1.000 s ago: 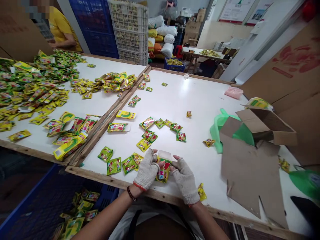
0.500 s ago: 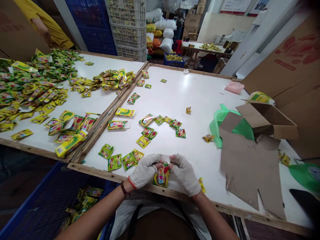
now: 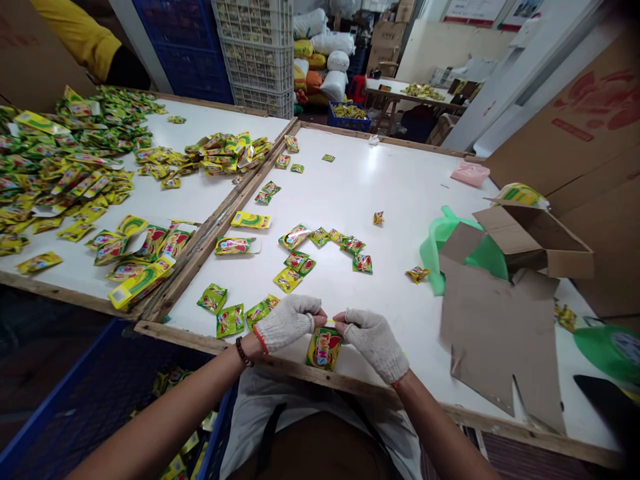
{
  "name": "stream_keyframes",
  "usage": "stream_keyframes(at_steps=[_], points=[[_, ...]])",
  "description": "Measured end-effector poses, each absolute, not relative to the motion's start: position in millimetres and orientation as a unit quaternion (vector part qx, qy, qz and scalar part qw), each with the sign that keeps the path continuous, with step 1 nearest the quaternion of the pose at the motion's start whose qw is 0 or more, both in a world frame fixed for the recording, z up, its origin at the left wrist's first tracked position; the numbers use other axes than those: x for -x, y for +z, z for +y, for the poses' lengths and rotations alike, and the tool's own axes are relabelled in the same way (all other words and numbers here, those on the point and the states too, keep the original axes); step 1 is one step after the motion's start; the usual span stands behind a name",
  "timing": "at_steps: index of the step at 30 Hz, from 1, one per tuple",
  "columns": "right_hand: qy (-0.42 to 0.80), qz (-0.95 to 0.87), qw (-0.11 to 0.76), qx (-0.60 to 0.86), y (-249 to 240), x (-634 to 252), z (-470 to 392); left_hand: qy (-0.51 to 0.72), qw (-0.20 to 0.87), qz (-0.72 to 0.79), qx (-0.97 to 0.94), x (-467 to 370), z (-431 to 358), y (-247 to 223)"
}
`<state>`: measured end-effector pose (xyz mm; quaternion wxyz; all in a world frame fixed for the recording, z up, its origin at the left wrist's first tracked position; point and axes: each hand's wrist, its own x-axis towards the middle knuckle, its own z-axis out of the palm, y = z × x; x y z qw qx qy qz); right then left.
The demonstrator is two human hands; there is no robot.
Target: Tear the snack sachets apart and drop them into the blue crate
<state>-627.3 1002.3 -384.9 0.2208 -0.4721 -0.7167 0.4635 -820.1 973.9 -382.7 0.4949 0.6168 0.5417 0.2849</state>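
Close to the table's front edge, a small green and yellow candy box [image 3: 324, 348] with a red fruit picture lies between my hands. My left hand [image 3: 291, 323], in a white fingerless knit glove, pinches the box's upper left end at the flap. On the other side, my right hand [image 3: 374, 340], gloved alike, pinches the flap's right end. The fingertips of both hands nearly meet over the flap. Left of my left hand lie several green candy packets [image 3: 231, 321], and beyond it a yellow packet [image 3: 287, 279].
Candy packets and boxes are heaped on the left table [image 3: 100, 175], past a wooden divider [image 3: 225, 227]. On the right are a green basin [image 3: 436, 243], flattened cardboard [image 3: 493, 333] and an open carton [image 3: 537, 233]. A blue crate [image 3: 65, 407] stands below left. Another person's yellow sleeve [image 3: 83, 37] shows behind.
My hands have shifted slightly up to the box's top end, and its raised white flap has folded down. The person at the back left has moved.
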Motion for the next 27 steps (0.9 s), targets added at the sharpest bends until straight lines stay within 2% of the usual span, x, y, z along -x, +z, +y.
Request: stream_keyframes(at_steps=[4, 8, 13, 16, 19, 22, 24, 27], points=[[0.46, -0.752, 0.23, 0.413, -390, 619, 996, 0.277, 0.463, 0.501, -0.676, 824, 966, -381], [0.438, -0.781, 0.258, 0.363, -404, 611, 984, 0.308, 0.379, 0.467, -0.737, 821, 951, -383], [0.425, -0.744, 0.299, 0.421, -412, 621, 984, 0.272, 0.363, 0.449, -0.77, 833, 965, -374], [0.502, -0.642, 0.298, 0.498, -398, 643, 976, 0.261, 0.283, 0.571, -0.725, 855, 1003, -367], [0.636, -0.645, 0.189, 0.378, -377, 668, 958, 0.199, 0.164, 0.726, -0.638, 876, 1051, -368], [0.637, -0.702, 0.106, 0.3, -368, 680, 945, 0.164, 0.132, 0.782, -0.587, 888, 1089, -376], [0.603, -0.705, 0.128, 0.351, -373, 678, 947, 0.169, 0.136, 0.789, -0.575, 891, 1103, -381], [0.589, -0.646, 0.212, 0.437, -388, 664, 965, 0.19, 0.138, 0.791, -0.565, 888, 1101, -384]])
